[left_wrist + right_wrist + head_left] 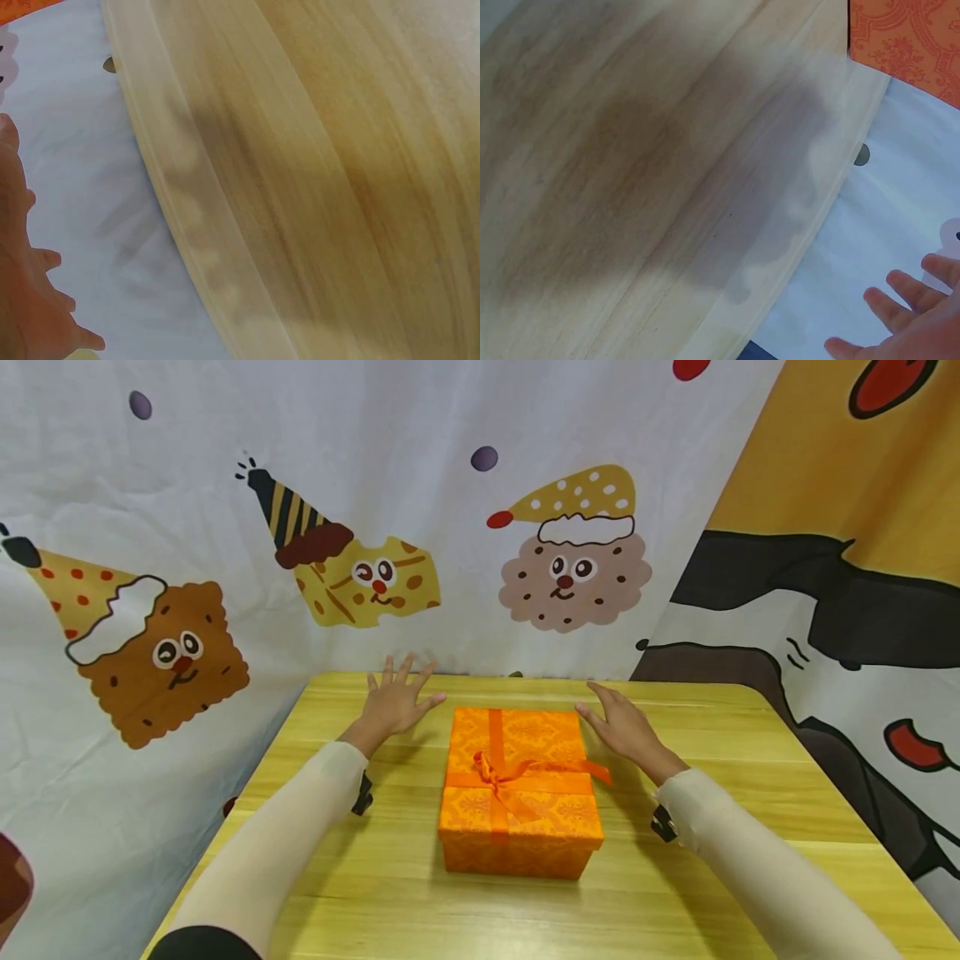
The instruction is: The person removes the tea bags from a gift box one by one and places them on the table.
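An orange gift box (468, 856) with a patterned lid stands on the wooden table, its lid crossed by an orange ribbon (497, 777) tied in a bow. To its left, my left hand (393, 703) is raised over the table with fingers spread, holding nothing. On the other side, my right hand (621, 724) hovers beside the box's far right corner, fingers extended and the thumb toward the box. Both hands cast shadows on the wood in the wrist views. A corner of the orange box (911, 45) shows at the upper right of the right wrist view.
The light wooden table (360, 893) reaches back to a white cloth (420, 427) printed with cartoon snacks in party hats. At the right hangs cloth with yellow, black and grey shapes. Dark bands circle both wrists over cream sleeves (757, 860).
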### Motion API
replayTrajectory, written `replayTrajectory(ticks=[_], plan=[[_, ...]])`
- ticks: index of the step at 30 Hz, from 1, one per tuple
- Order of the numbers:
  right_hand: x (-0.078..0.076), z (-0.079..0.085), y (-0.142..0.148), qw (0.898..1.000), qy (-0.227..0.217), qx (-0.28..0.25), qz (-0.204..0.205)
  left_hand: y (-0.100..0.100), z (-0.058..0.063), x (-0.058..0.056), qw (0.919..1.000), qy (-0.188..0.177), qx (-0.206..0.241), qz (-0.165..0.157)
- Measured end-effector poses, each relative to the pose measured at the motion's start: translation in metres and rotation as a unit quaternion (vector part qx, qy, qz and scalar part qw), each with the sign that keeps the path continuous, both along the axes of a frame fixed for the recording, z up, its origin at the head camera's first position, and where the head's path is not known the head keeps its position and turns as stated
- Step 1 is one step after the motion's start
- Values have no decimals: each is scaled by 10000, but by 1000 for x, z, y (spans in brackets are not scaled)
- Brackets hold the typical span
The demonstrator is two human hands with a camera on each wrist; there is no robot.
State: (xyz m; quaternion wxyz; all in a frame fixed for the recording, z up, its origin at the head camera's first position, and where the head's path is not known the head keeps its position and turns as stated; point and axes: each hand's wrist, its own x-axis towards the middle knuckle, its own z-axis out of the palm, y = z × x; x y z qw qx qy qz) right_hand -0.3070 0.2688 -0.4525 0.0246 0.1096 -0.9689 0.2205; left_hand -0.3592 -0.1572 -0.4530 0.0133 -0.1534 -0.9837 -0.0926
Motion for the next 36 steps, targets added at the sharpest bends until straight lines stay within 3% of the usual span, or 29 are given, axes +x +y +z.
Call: replayTrajectory(ticks=[14,21,36], plan=[[11,4,0,9989,101,-359,272,0,2,8,9995,228,198,-101],[19,7,1,9983,92,-459,354,2,4,14,9991,378,65,-167],[30,12,1,9972,169,-516,519,2,11,27,9989,317,174,-307]])
